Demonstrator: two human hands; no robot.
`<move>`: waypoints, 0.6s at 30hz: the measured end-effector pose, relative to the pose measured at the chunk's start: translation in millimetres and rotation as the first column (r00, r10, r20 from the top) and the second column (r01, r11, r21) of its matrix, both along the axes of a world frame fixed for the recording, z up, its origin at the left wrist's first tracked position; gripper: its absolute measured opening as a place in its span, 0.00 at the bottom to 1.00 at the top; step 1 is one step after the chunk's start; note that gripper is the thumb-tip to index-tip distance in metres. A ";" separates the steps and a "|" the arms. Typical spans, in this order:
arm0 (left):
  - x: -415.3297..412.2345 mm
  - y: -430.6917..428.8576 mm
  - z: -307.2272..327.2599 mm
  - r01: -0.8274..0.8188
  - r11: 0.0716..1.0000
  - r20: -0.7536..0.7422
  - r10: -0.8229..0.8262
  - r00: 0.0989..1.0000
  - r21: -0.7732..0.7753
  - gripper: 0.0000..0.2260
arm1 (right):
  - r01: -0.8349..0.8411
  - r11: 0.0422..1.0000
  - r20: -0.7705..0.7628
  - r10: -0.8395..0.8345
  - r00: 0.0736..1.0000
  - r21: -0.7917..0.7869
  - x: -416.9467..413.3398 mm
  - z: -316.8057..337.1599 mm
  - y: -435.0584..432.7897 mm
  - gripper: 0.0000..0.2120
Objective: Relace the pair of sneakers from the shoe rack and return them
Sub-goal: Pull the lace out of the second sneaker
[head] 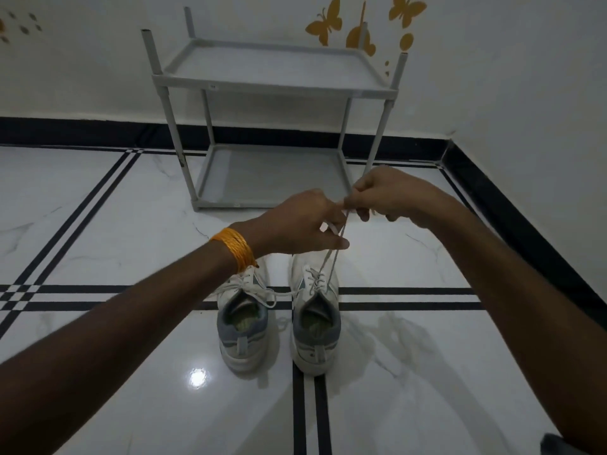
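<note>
Two white sneakers with grey heels stand side by side on the floor, toes pointing away from me. The left sneaker (pixel 243 326) has its lace tied in a loose bow. From the right sneaker (pixel 316 326) the white lace (pixel 333 254) runs taut up to my hands. My left hand (pixel 300 224), with an orange band on the wrist, pinches one lace end. My right hand (pixel 387 195) grips the other end just above, its fingers closed. Both hands meet above the right sneaker's toe.
A grey two-shelf shoe rack (pixel 276 83) stands against the white wall straight ahead, both shelves bare. The floor is glossy white tile with black stripes. A black skirting (pixel 492 192) runs along the wall on the right.
</note>
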State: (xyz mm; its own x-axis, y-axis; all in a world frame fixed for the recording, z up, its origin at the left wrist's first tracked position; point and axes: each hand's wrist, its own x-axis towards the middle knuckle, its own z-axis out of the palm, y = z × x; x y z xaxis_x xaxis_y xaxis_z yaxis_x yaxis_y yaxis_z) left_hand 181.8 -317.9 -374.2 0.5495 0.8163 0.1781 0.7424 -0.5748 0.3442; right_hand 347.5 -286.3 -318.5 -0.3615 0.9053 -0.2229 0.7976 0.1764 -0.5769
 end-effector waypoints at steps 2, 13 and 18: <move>1.2 -0.2 1.1 0.079 0.995 -0.021 -0.078 0.997 0.060 0.10 | -0.018 0.998 -0.093 0.023 0.995 0.064 -3.9 10.3 -0.6 0.15; 1.3 16.6 26.7 -0.238 0.968 -0.174 0.250 0.953 0.083 0.13 | 0.189 0.938 -0.382 -0.068 0.922 0.290 -8.3 3.4 7.5 0.06; 0.2 11.6 21.1 -0.239 0.811 0.417 0.498 0.760 -0.534 0.14 | 0.043 0.999 -0.111 -0.040 0.993 0.030 7.8 -30.6 -2.8 0.15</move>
State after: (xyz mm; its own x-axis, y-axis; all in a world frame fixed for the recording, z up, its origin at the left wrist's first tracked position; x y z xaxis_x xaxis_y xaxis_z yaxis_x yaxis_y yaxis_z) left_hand 182.0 -306.3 -353.1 0.1148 0.9905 -0.0756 0.4943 0.0090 0.8693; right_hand 355.4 -289.1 -349.0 -0.3441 0.9263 -0.1538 0.7365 0.1646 -0.6561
